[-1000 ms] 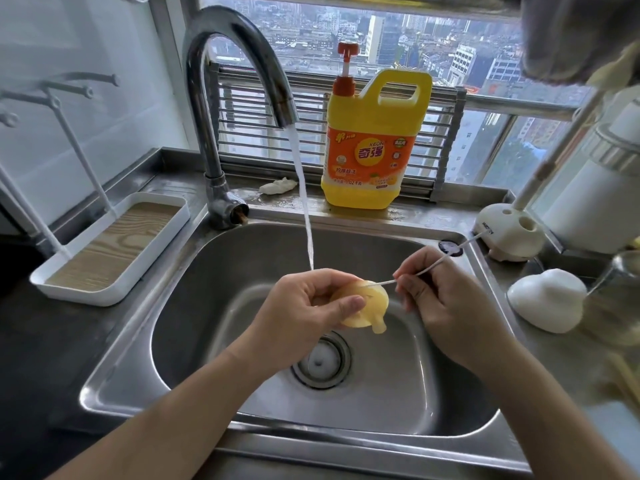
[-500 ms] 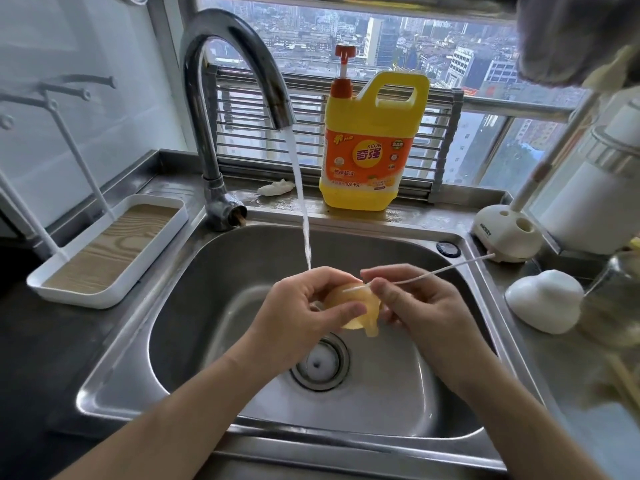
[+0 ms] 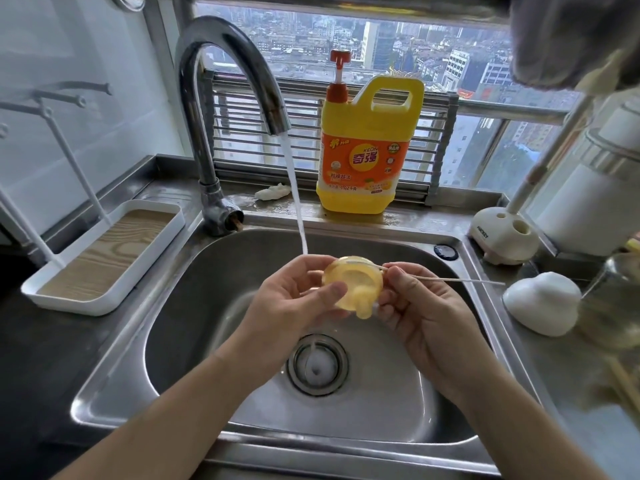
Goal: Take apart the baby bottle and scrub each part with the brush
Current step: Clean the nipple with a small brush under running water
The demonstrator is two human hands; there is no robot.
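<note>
Over the steel sink [image 3: 194, 327] my left hand [image 3: 287, 306] grips a yellowish silicone bottle nipple [image 3: 353, 289], thumb across its front, tip pointing down. My right hand [image 3: 415, 306] pinches a thin white straw brush [image 3: 460, 280] whose handle sticks out to the right; its working end goes in at the nipple's upper edge. A water stream [image 3: 294, 199] runs from the curved tap [image 3: 221, 109] and falls just behind my left hand. Inside the nipple the brush end is hidden.
A yellow dish-soap jug [image 3: 367, 157] stands behind the sink. A white drying rack tray [image 3: 104, 258] sits at the left. At the right are a white brush stand [image 3: 502, 237], a white dome-shaped part [image 3: 543, 303] and a glass [image 3: 613, 299]. The drain [image 3: 317, 365] lies below my hands.
My right hand has moved left to the nipple, pushing the thin brush further in; its handle now lies nearly level. The nipple has turned its open side up toward me.
</note>
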